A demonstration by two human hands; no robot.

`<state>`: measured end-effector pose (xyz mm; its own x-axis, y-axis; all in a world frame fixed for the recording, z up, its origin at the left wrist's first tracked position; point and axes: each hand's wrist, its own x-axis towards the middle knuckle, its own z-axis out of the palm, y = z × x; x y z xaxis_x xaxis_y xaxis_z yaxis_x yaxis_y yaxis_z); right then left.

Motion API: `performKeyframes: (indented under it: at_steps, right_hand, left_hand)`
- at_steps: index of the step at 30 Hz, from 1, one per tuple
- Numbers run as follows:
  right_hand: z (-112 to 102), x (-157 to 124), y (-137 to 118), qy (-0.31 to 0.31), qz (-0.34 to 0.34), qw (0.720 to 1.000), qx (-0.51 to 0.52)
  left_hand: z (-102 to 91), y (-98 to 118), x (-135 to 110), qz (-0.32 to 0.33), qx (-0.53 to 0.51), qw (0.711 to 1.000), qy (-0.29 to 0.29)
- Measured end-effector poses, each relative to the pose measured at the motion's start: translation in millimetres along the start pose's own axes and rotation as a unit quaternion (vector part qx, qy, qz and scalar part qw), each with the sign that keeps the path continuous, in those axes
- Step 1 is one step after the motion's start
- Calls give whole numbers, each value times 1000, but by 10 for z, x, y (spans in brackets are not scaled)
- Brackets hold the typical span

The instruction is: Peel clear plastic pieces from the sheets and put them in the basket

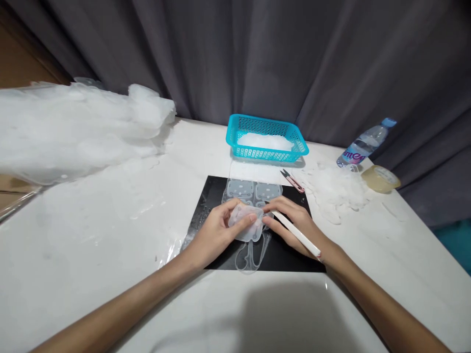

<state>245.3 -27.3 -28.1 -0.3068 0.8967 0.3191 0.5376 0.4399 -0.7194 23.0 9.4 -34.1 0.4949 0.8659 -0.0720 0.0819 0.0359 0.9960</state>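
A black mat (pixel 290 250) lies on the white table (pixel 91 235) in front of me. On it rests a translucent plastic sheet of moulded parts (pixel 253 191). My left hand (pixel 217 233) pinches a clear plastic piece (pixel 246 223) of that sheet, fingers closed on it. My right hand (pixel 294 223) holds a white pen-like tool (pixel 298 234), its tip pointing at the clear piece, and its fingertips touch the piece too.
A turquoise basket (pixel 268 139) with white plastic bits stands behind the mat. Pink snips (pixel 292 180), a heap of clear scraps (pixel 336 191), a water bottle (pixel 364 144) and a tape roll (pixel 380 177) lie to the right. A big pile of clear sheets (pixel 73 130) fills the left.
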Motion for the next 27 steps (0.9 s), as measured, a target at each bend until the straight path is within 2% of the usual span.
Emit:
performKeyframes:
  at_steps: [7, 11, 13, 15, 16, 18, 19, 21, 24, 27]
  right_hand:
    - [29, 2, 6, 2, 5, 1000, 27]
    - [76, -2, 14, -4, -9, 1000, 19]
    - [48, -2, 71, -8, -11, 1000, 3]
    - [-32, 1, 164, 21, 1, 1000, -22]
    - [-85, 4, 211, 56, 9, 998, -37]
    - [-188, 11, 276, 125, 23, 990, -65]
    - [-226, 14, 283, 130, 23, 989, -65]
    - [-269, 12, 243, 86, 16, 995, -46]
    - [-292, -10, 124, 3, 18, 1000, -15]
    - [-338, -36, 58, -26, 30, 999, -9]
  left_hand:
    - [20, 13, 7, 5, 21, 1000, 1]
    - [54, 36, 18, 34, 102, 994, -7]
    - [8, 39, 17, 40, 147, 988, -11]
    - [-111, 47, 10, 26, 166, 986, 1]
    - [-190, 57, 6, 14, 163, 986, 13]
    - [-347, 96, -1, -20, 132, 990, 32]
    - [-406, 122, -5, -34, 107, 993, 30]
    - [-453, 178, -13, -35, 63, 997, 6]
    - [-384, 242, -34, -19, 8, 999, -27]
    - [-307, 271, -71, -24, -37, 998, -35]
